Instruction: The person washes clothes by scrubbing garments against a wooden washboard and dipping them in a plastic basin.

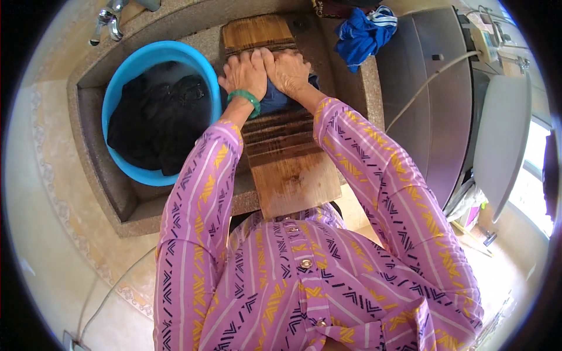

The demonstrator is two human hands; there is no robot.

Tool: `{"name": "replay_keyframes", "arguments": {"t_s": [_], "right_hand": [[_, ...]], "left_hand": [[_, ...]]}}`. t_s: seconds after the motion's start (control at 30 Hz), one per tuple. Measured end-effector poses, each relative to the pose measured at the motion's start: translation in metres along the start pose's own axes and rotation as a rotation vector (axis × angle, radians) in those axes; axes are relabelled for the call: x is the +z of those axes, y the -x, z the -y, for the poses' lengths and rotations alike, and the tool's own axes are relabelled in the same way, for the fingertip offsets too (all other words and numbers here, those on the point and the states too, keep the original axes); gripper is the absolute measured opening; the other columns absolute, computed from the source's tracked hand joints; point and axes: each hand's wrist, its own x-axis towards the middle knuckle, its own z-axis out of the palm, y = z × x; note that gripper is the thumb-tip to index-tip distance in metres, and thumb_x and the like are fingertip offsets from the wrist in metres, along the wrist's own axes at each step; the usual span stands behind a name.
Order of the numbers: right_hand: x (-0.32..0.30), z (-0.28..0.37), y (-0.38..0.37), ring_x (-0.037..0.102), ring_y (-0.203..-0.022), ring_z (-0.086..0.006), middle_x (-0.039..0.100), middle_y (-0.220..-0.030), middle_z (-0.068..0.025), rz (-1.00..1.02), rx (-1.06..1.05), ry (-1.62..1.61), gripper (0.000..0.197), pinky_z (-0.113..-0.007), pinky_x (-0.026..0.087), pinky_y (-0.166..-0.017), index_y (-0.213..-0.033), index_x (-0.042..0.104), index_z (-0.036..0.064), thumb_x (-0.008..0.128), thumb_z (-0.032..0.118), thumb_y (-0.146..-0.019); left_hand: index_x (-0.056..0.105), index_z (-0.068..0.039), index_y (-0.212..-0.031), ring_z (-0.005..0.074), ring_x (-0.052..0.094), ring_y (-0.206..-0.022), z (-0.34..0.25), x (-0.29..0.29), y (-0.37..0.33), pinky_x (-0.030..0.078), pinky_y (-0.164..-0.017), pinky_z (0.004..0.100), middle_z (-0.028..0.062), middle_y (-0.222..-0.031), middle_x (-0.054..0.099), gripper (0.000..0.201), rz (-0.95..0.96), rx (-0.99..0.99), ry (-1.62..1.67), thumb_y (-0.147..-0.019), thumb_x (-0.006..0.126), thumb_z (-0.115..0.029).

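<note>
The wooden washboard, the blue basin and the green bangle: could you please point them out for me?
wooden washboard (295,178), head view, its bare lower end.
blue basin (153,51), head view, its far rim.
green bangle (246,97), head view, on the left wrist.

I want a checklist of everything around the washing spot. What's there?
Surface: speckled stone sink, with a wooden washboard slanting from its far end to the person.
Job's things: dark blue cloth on the ribbed board, under both hands.
Clutter: blue basin holding dark wet clothes, left of the board; bright blue garment bunched on the far right sink rim.
Grips: left hand and right hand side by side, pressing on the cloth; green bangle on the left wrist.
Cables: pale cord across the grey cabinet; thin cord on the floor.
Surroundings: metal tap far left; tiled floor; bright window right.
</note>
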Motion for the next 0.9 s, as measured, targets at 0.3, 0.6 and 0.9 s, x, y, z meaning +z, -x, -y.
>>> {"name": "replay_keyframes", "arguments": {"t_s": [0.3,0.6,0.9], "right_hand": [[-0.008,-0.03,0.079,0.055,-0.084,-0.0351,0.058,-0.085,-0.0149,-0.207,-0.527,-0.167,0.022,-0.048,0.039,-0.074,-0.072,0.055,0.0082,0.043,0.023,-0.081],[-0.025,-0.009,0.059,0.051,-0.1,-0.0424,0.055,-0.107,-0.0199,-0.069,-0.18,-0.12,0.033,-0.059,0.038,-0.083,-0.1,0.062,0.015,0.043,0.039,-0.088],[-0.005,-0.026,0.072,0.047,-0.081,-0.0304,0.051,-0.083,-0.01,-0.303,-0.388,-0.317,0.015,-0.044,0.031,-0.073,-0.075,0.057,0.012,0.053,0.026,-0.077]], "left_hand": [[0.056,-0.008,-0.078,0.0308,0.052,-0.085,0.01,-0.025,0.07,0.036,-0.079,0.0446,0.0123,-0.082,0.056,0.018,-0.097,0.658,0.201,-0.085,0.045,-0.02],[0.063,-0.013,-0.11,0.0378,0.037,-0.12,0.005,-0.019,0.055,0.027,-0.099,0.0527,0.0159,-0.129,0.044,0.043,0.035,0.103,0.05,-0.093,0.038,-0.043],[0.054,-0.004,-0.09,0.0343,0.047,-0.099,0.009,-0.027,0.067,0.032,-0.085,0.0435,0.0145,-0.104,0.053,0.017,-0.015,0.487,0.161,-0.086,0.042,-0.015]]}}
